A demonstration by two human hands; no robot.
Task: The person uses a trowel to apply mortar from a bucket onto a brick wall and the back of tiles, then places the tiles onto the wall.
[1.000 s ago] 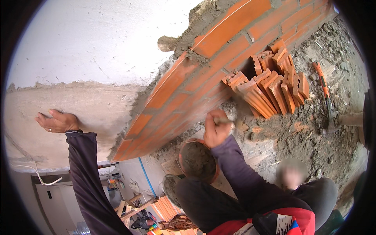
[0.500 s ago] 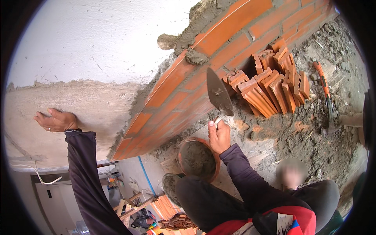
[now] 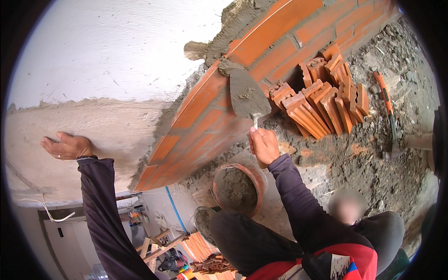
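Note:
My right hand grips the handle of a trowel. Its broad blade, smeared with grey mortar, is in front of the orange brick wall. The blade's tip is close to a lump of mortar on the wall's upper edge; whether they touch I cannot tell. My left hand rests with fingers extended against the bare, rough band of the plastered wall and holds nothing. Below my right hand stands a bucket with wet mortar in it.
Loose hollow bricks are stacked at the wall's foot. Farther right, a hammer with an orange handle lies amid rubble. A taut string runs along the brickwork. At lower left are a blue pipe and a dangling white wire.
The trowel has shifted up and left toward the mortar lump, and its blade has turned to show a broad mortar-covered face. My right hand turned with it. My left hand stayed put.

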